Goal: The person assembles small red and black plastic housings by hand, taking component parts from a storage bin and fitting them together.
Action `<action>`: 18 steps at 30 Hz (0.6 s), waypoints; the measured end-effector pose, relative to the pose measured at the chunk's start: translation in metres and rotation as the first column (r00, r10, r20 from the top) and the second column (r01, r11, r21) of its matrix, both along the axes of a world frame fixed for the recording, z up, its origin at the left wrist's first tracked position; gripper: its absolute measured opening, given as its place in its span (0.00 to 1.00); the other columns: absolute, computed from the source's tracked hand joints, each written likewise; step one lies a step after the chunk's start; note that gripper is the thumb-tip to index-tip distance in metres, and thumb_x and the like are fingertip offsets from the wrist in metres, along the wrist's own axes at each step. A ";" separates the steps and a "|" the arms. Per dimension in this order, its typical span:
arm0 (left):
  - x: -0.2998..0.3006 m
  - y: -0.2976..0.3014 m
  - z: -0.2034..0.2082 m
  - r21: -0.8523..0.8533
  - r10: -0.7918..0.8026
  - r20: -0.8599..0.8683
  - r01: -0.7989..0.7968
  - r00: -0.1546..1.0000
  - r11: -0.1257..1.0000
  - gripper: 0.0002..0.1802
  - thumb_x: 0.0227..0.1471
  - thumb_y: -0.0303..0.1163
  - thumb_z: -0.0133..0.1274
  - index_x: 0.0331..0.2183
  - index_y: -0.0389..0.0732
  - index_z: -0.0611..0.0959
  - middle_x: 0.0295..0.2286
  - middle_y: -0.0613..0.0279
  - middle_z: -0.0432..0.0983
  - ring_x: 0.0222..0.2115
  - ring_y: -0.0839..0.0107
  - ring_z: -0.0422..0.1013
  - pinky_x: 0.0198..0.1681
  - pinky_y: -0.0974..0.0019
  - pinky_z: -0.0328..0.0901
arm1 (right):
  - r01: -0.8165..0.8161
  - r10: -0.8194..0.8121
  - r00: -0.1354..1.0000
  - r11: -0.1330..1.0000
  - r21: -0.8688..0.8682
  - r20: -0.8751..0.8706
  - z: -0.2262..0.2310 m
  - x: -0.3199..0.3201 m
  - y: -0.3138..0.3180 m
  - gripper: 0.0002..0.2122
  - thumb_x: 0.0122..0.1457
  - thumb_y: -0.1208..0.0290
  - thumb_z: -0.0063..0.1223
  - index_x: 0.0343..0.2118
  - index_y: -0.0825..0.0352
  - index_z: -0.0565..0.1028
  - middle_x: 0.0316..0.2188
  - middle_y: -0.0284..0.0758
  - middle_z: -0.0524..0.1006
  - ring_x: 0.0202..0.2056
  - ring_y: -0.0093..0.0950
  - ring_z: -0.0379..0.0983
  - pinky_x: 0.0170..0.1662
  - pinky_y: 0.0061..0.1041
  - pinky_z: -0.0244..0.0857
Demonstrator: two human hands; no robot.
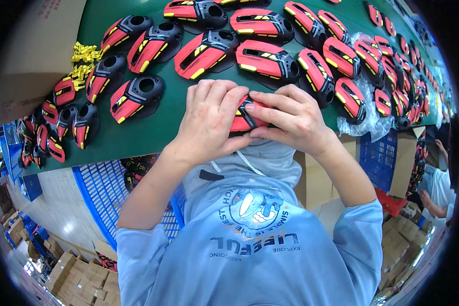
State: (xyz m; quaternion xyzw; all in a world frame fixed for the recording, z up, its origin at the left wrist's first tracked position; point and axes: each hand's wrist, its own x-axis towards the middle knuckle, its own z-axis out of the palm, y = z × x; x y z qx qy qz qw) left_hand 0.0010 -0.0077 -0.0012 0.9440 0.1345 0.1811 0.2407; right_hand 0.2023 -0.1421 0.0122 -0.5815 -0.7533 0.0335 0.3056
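Both my hands hold one red and black plastic shell (244, 121) at the near edge of the green table. My left hand (209, 118) covers its left side, fingers bent over the top. My right hand (295, 118) grips the other side, with fingertips on the upper face and the thumb along the near edge. Much of the shell is hidden under my fingers. Just beyond my hands lie similar shells with yellow strips, such as one red shell (268, 60) and another red shell (206, 53).
Yellow plastic clips (84, 58) are piled at the left, beside a cardboard box (41, 66). More shells rest on clear plastic bags (367, 99) at the right. A blue crate (104, 196) stands below the table edge. Another person (438, 188) is at the far right.
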 end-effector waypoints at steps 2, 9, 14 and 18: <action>0.002 -0.001 0.002 -0.002 0.008 0.000 -0.008 1.000 1.000 0.46 0.35 0.51 0.74 0.54 0.40 0.76 0.49 0.53 0.71 0.50 0.52 0.66 0.54 0.49 0.60 | -0.026 0.026 0.999 1.000 -0.013 0.020 0.014 0.002 0.003 0.22 0.44 0.62 0.73 0.45 0.56 0.85 0.50 0.26 0.81 0.38 0.29 0.74 0.40 0.28 0.74; -0.002 -0.002 -0.001 0.002 0.034 0.064 -0.034 0.997 0.999 0.42 0.35 0.50 0.75 0.49 0.41 0.78 0.45 0.58 0.72 0.48 0.56 0.66 0.52 0.52 0.60 | -0.024 0.101 0.949 0.968 -0.252 0.299 0.058 -0.008 -0.001 0.22 0.49 0.59 0.70 0.48 0.57 0.84 0.40 0.27 0.78 0.36 0.26 0.76 0.33 0.27 0.73; 0.001 -0.003 -0.003 -0.010 0.014 0.061 -0.014 0.998 1.000 0.42 0.34 0.51 0.75 0.49 0.41 0.78 0.44 0.58 0.72 0.48 0.56 0.66 0.52 0.51 0.60 | 0.007 0.149 0.926 0.913 -0.409 0.348 0.066 -0.007 -0.001 0.19 0.60 0.57 0.63 0.52 0.56 0.81 0.24 0.30 0.79 0.21 0.32 0.78 0.21 0.32 0.68; 0.002 -0.002 -0.006 0.038 0.017 0.077 -0.020 0.997 0.999 0.43 0.39 0.55 0.72 0.51 0.39 0.77 0.47 0.54 0.73 0.47 0.52 0.67 0.51 0.50 0.61 | -0.056 0.225 0.929 0.870 -0.490 0.294 0.076 -0.009 0.014 0.10 0.63 0.61 0.59 0.37 0.63 0.76 0.20 0.36 0.78 0.22 0.38 0.79 0.23 0.38 0.69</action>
